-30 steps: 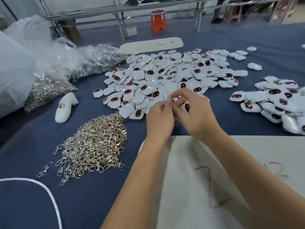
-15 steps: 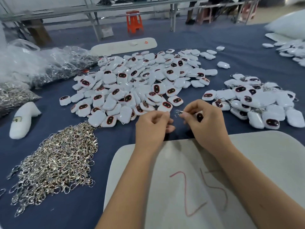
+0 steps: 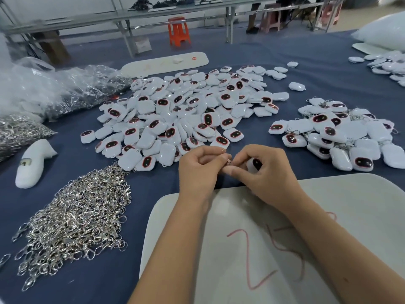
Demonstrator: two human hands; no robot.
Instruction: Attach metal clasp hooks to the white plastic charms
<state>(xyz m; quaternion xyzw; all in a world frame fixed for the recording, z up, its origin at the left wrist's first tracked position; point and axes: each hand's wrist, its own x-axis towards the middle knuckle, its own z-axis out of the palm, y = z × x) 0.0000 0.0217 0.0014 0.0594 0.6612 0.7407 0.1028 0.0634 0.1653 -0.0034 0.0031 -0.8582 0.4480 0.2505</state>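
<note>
My left hand [image 3: 198, 170] pinches a small metal clasp hook [image 3: 228, 161] at its fingertips. My right hand [image 3: 268, 172] holds a white charm with a dark oval face [image 3: 255, 163] in its curled fingers, and its thumb and forefinger meet the hook. The two hands touch just beyond the white board [image 3: 350, 216]. A big pile of white charms [image 3: 186, 115] lies on the blue cloth behind the hands. A heap of loose silver clasp hooks [image 3: 76, 218] lies to the left. A smaller pile of charms with hooks on them [image 3: 341, 134] lies to the right.
A white foam piece [image 3: 32, 163] lies at the left. Clear bags of metal parts [image 3: 54, 95] sit at the far left, with a long white board [image 3: 164, 62] behind the charms. More charms [image 3: 388, 66] and a white bag [image 3: 383, 34] are at the far right.
The view swung right and down. My hands came back from the charm pile toward the board's edge, parted briefly, then closed together again on the hook and charm.
</note>
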